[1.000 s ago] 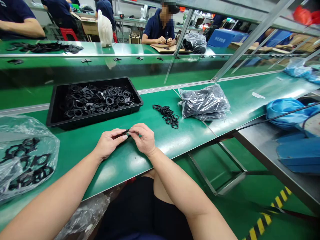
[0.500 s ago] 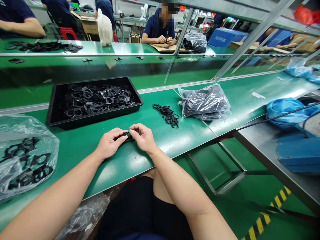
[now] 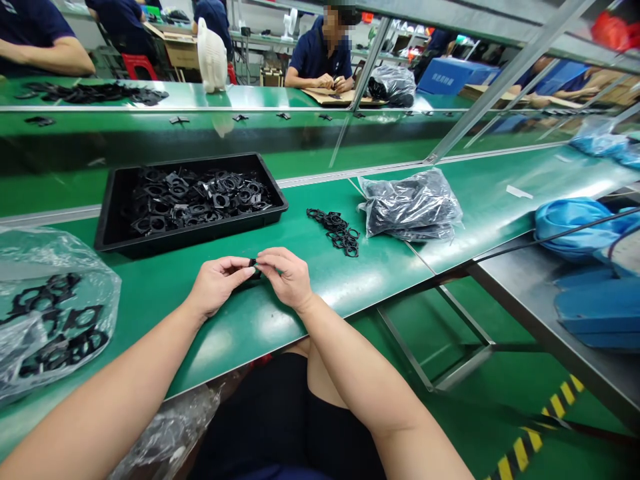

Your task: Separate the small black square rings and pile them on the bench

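Observation:
Above the green bench, my left hand (image 3: 219, 283) and my right hand (image 3: 286, 275) meet fingertip to fingertip around a small black plastic part (image 3: 253, 264). Both are closed in a pinch on it, and the fingers hide most of its shape. Behind them lies a black tray (image 3: 195, 239) heaped with black ring-shaped plastic parts (image 3: 220, 200). To the right of my hands sits a small pile of thin black rings (image 3: 340, 232), loose on the bench.
A filled clear bag (image 3: 411, 203) lies right of the ring pile. At the left edge, an open plastic bag (image 3: 107, 287) holds more black parts. Beyond runs a belt (image 3: 300, 143) with spaced parts, where a co-worker (image 3: 320, 57) sits. A metal table (image 3: 520, 287) adjoins at right.
My fingers have shifted slightly around the black part, and more of it shows upright between the fingertips. The rest of the bench looks the same.

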Available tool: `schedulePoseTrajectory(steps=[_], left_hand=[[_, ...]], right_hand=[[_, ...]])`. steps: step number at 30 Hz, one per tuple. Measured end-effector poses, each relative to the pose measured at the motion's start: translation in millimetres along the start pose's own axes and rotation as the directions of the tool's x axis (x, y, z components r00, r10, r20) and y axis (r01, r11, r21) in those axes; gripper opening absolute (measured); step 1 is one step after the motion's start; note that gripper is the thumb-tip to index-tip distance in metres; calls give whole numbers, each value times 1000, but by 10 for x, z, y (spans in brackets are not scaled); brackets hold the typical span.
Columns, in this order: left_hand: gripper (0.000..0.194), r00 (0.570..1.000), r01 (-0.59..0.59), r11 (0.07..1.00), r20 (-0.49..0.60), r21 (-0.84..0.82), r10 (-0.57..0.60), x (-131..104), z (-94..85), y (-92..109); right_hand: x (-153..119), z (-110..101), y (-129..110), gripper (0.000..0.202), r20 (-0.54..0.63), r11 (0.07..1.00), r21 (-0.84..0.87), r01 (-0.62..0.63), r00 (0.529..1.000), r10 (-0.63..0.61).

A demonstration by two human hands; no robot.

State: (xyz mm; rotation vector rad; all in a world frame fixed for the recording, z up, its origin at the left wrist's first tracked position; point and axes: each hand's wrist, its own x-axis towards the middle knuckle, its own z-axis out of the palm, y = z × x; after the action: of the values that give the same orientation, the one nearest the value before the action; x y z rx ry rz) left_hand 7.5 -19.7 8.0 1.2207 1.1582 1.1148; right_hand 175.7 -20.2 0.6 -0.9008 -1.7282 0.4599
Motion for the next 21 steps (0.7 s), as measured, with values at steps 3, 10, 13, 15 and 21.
schedulePoseTrajectory(steps=[3,10,13,15,21], left_hand=[[40,1000,0,1000,-6,2,0,-1,3,2],[30,994,-109,987,32,116,106,-4,-23,6],[21,974,-221,954,93,202,206,-14,-42,21],[17,959,-277,927,129,253,251,-21,-50,39],[20,965,-234,943,171,238,197,-24,-54,54]], right_hand=[[-1,-5,-2,11,0,1000,-16,10,1000,-10],[12,-33,-3,13,35,997,-43,61,998,-60],[12,-51,-9,11,66,997,-38,73,995,-71],[8,-61,-13,10,84,998,-35,61,995,-58],[5,-58,2,10,125,997,-16,72,990,-69]])
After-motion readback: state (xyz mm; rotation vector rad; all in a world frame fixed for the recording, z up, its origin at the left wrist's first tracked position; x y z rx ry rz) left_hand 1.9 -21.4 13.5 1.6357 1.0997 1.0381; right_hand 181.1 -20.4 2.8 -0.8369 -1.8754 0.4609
